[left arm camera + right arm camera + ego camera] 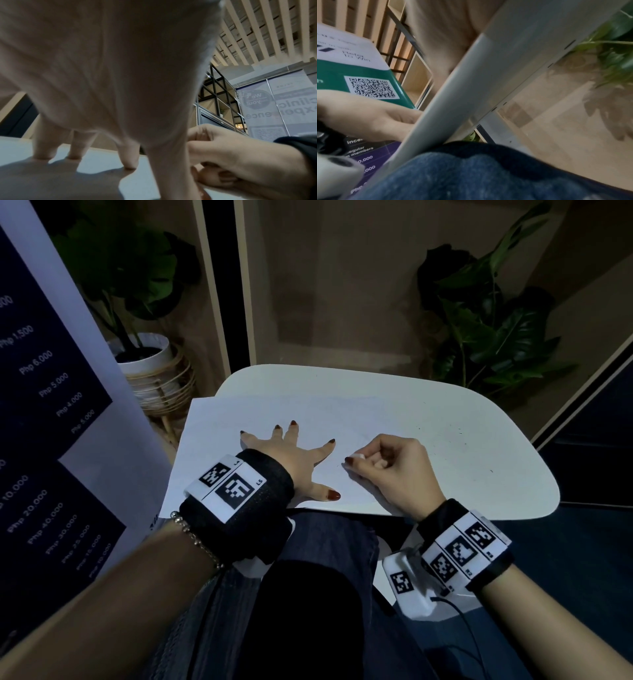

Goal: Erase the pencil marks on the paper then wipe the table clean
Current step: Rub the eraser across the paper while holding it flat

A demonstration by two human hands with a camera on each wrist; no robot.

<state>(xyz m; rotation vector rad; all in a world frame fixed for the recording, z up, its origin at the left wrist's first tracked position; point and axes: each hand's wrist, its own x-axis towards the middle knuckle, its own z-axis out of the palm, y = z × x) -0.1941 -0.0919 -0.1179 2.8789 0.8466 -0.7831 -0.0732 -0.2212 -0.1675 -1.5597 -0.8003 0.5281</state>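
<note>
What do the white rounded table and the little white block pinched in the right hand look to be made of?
White rounded table: probably smooth plastic or laminate, judging by its even matt sheen and moulded rounded edge. Little white block, pinched by the right hand against the white paper sheet: likely a rubber eraser, though mostly hidden.

This looks like a clinic's waiting or reception area: a price-list banner (51, 405) in Php stands at left, a "clinic experience" poster (281, 108) with a QR code hangs beyond, and potted plants (486, 320) sit behind the small white table (479, 440).
</note>
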